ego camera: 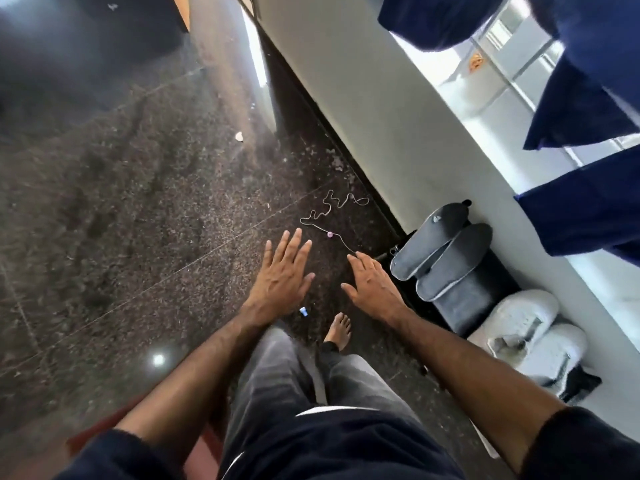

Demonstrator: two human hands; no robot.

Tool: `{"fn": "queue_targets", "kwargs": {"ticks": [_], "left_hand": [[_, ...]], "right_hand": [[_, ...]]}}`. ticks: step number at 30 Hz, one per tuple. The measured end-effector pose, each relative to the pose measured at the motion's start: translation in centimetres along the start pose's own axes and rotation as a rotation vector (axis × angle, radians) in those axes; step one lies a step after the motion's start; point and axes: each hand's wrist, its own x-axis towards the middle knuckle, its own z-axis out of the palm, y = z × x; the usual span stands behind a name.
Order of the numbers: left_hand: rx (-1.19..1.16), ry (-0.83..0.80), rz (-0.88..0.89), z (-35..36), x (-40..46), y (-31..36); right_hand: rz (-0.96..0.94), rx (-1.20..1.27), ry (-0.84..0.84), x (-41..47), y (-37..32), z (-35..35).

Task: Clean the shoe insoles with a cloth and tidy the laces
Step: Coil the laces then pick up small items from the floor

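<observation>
Two grey insoles (pixel 441 258) lean side by side against the white wall, resting on a dark box (pixel 467 303). A pair of white shoes (pixel 533 337) lies on the floor to the right of the box. A thin pale lace or cord (pixel 332 213) with a small pink bead lies curled on the dark floor ahead. My left hand (pixel 284 271) is held out flat, fingers spread, holding nothing. My right hand (pixel 372 284) is also flat and empty, its fingertips near the cord's end and just left of the insoles. No cloth is visible.
The floor is dark speckled stone (pixel 138 220). A white wall (pixel 398 133) runs along the right, with blue curtains (pixel 588 116) hanging over a bright window. A small blue-and-white scrap (pixel 303 311) lies near my bare foot (pixel 339 330). A white bit of litter (pixel 239 136) lies farther off.
</observation>
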Motion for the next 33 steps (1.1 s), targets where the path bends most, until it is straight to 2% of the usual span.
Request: {"fn": "queue_targets", "kwargs": {"ticks": [4, 10, 14, 20, 27, 33], "left_hand": [[-0.003, -0.09, 0.063, 1.0, 7.0, -4.0], [0.018, -0.143, 0.132, 6.2, 18.4, -11.3], [-0.005, -0.145, 0.11, 12.5, 25.6, -15.4], [-0.056, -0.21, 0.088, 25.6, 33.3, -18.8], [-0.107, -0.282, 0.103, 39.4, 38.5, -20.5], [-0.13, -0.321, 0.133, 46.1, 40.2, -23.5]], "right_hand": [[0.077, 0.041, -0.022, 6.5, -0.2, 0.2], [0.319, 0.243, 0.008, 18.3, 0.9, 4.8], [0.505, 0.342, 0.021, 26.6, 4.2, 10.1], [0.652, 0.364, -0.026, 38.5, 13.4, 20.6], [0.625, 0.175, -0.039, 45.8, 23.6, 31.0], [0.552, -0.018, -0.08, 49.0, 27.0, 36.6]]}}
